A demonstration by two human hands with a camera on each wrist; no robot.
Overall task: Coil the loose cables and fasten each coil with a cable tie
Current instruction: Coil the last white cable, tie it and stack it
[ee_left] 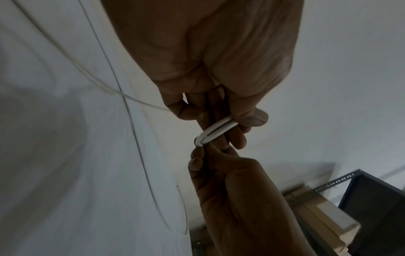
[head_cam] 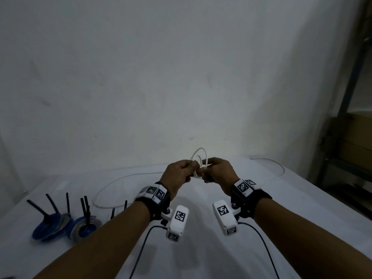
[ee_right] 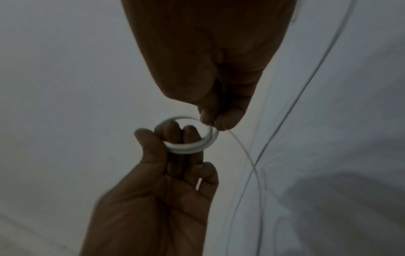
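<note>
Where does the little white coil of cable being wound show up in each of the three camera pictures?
Head view: the white coil sits low and centre, between the left hand and the right hand.
Left wrist view: just right of centre, seen edge-on, under the near hand.
Right wrist view: centre, a ring round the far hand's fingers.
Shared landmark: the loose cable on the white table.

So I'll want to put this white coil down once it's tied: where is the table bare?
Bare cloth lies beneath the hands, between the forearms, and right of the right hand inside the loose white cable. The left is crowded: tied coils with black ties.
</note>
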